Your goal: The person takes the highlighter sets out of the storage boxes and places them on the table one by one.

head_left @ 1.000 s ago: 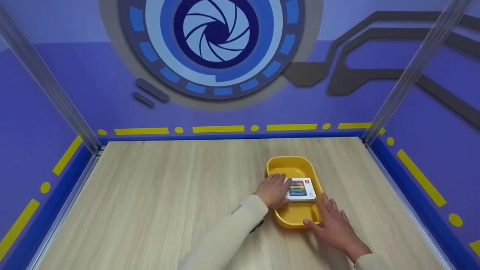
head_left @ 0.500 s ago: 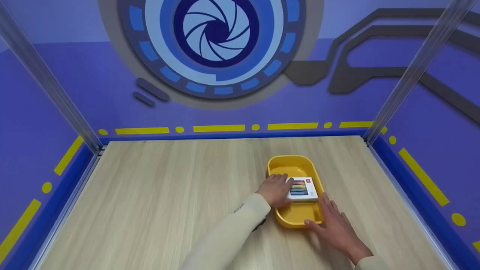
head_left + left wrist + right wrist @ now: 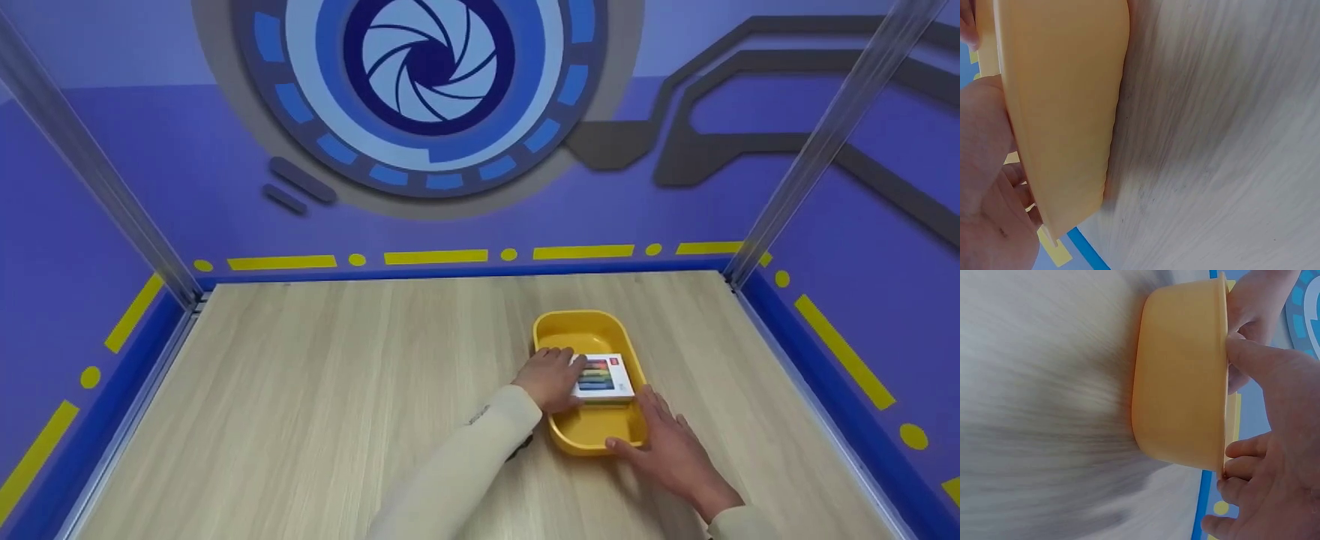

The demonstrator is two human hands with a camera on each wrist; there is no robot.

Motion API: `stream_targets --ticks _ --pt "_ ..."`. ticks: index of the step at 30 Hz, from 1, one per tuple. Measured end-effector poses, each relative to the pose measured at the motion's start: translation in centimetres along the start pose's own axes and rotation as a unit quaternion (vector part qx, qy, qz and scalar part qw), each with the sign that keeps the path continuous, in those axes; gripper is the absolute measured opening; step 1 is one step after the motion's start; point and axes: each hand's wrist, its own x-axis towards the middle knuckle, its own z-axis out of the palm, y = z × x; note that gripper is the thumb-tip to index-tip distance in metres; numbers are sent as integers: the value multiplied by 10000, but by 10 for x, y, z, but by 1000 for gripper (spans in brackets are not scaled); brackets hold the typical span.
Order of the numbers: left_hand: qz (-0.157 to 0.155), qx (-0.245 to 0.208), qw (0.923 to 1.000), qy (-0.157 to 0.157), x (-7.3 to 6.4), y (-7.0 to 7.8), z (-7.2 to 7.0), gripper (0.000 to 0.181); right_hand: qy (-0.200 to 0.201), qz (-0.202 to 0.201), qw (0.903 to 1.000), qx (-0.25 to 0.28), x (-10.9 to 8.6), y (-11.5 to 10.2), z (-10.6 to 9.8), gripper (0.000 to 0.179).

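A yellow plastic bin [image 3: 592, 439] with rounded corners stands on the table toward the right. In it lies a flat white box [image 3: 616, 379], its top printed with a row of coloured sticks like crayons. My left hand [image 3: 549, 381] reaches over the bin's left rim and holds the left end of this box, thumb on the near side. Its fingertips are partly hidden. My right hand [image 3: 671, 450] touches the bin's near right corner with spread fingers, the thumb on the front rim. In the right wrist view several fingertips [image 3: 1238, 467] lie at the rim.
A pale wood-grain table [image 3: 360, 390] spreads out left of the bin. Purple printed walls [image 3: 150, 172] enclose it at the back and both sides. Metal profiles [image 3: 825, 150] run up the corners and along the side edges.
Both hands, the box and the bin keep nearly the same places. The head view shifts very slightly.
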Motion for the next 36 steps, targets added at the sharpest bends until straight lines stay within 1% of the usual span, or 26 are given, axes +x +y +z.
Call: stream_targets --ticks 8,15,24,27,31,36 --pt "71 -40 9997 212 0 0 3 66 76 35 10000 -8 -1 -1 0 130" --pt "124 -88 9997 181 -1 0 1 65 36 0 10000 17 -2 0 1 132" --pt "195 -145 9995 201 -1 0 0 67 22 15 10000 84 -5 -2 -1 131" --pt "186 -96 9995 238 -2 0 -1 67 26 21 10000 82 -6 -2 -1 131" --pt "200 77 9993 303 -3 -1 -2 66 42 -3 10000 56 -6 -3 -1 131" --pt "220 143 9993 276 -5 -2 -5 67 87 -92 9998 -136 -5 -2 -3 127"
